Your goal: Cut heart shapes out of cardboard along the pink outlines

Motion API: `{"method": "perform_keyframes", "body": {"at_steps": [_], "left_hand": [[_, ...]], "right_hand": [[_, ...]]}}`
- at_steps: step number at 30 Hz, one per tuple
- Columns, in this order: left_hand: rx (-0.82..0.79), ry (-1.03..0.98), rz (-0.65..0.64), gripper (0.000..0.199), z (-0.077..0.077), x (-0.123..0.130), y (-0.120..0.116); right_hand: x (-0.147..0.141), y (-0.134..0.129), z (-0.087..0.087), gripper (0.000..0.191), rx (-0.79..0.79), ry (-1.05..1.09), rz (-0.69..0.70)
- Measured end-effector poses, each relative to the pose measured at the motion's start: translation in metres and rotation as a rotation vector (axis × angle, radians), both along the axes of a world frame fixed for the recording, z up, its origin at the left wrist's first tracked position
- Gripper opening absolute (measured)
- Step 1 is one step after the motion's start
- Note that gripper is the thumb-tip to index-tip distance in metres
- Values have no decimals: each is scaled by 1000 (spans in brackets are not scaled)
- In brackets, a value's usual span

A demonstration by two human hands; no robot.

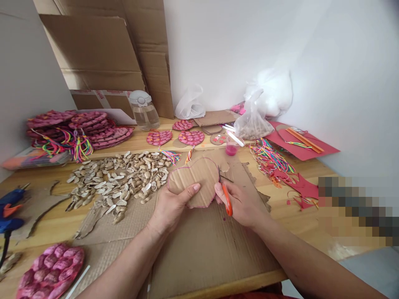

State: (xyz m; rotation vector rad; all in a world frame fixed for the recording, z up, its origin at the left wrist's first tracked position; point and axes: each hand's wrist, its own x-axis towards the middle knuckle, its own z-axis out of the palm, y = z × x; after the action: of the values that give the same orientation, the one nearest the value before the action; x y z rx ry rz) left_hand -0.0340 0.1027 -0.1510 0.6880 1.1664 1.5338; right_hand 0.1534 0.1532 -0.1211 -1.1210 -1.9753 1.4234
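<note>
My left hand (174, 203) grips a piece of cardboard (195, 180) at its lower left, thumb on top. The piece is roughly heart-shaped with a purple line along its edge. Orange-handled scissors (227, 199) are in my right hand (241, 203), their blades at the right edge of the cardboard. Whether the blades are parted there is too small to tell. Both hands are above a large flat cardboard sheet (199, 249). A heap of peanut shells (124, 178) lies to the left of the cut-out.
A blue glue gun (11, 211) lies at far left, near a pink shell-covered piece (51, 272). Behind stand a water bottle (144, 112), stacked pink pieces (77, 126) and a small pink paint cup (231, 148). Colourful strings (271, 155) and red paper (307, 145) lie at right.
</note>
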Motion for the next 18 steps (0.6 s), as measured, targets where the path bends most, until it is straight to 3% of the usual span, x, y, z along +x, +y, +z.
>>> {"method": "perform_keyframes", "body": {"at_steps": [5,12,18], "left_hand": [[1,-1,-25,58,1,-1,0],[-23,-20,12,75,2,0,0],[-19,-11,1,75,2,0,1]], "right_hand": [[0,0,-1,56,-58,65,-1],[1,1,-8,54,-97,99,-16],[0,0,-9,55,-98,119,-46]]}}
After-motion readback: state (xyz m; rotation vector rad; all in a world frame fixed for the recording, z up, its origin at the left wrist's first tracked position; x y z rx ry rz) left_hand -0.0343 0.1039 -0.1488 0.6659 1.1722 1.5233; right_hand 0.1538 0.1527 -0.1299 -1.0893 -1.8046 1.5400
